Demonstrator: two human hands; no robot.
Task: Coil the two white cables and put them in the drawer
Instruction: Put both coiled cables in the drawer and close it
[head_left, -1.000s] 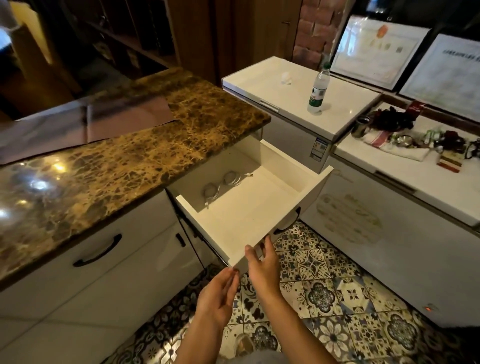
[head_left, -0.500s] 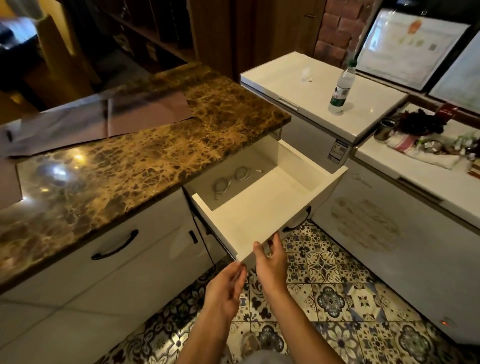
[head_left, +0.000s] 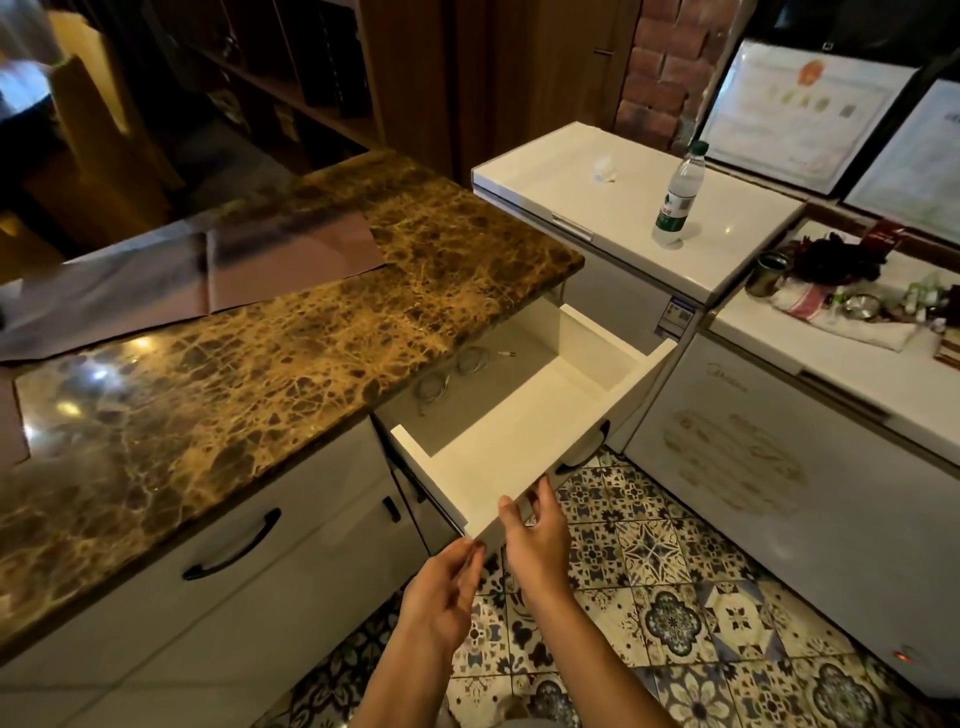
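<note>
White cables are lying as two small loose coils on the grey bottom of the open drawer. They are at its back part, in the shadow under the marble countertop, and one plug end sticks out toward the drawer's right side wall. By my judgement the coiling and the placing are done, and only the closing of the drawer remains.

The right hand is at the near corner of the drawer front. Its fingers are almost straight against the outer face and the thumb lies on the top edge. It seems to press more than to grip, but the angle does not let me be sure. The left hand is just below the same corner, with relaxed, slightly bent fingers, and it holds nothing.

Some things could go wrong from here. The push comes at one corner, far from the black handle in the middle of the front, so the drawer may go in skewed and jam. A fast push could make the untied coils slide and open again. The thumb on the top edge could be caught between the drawer front and the countertop edge if it is not taken away in time.
</note>
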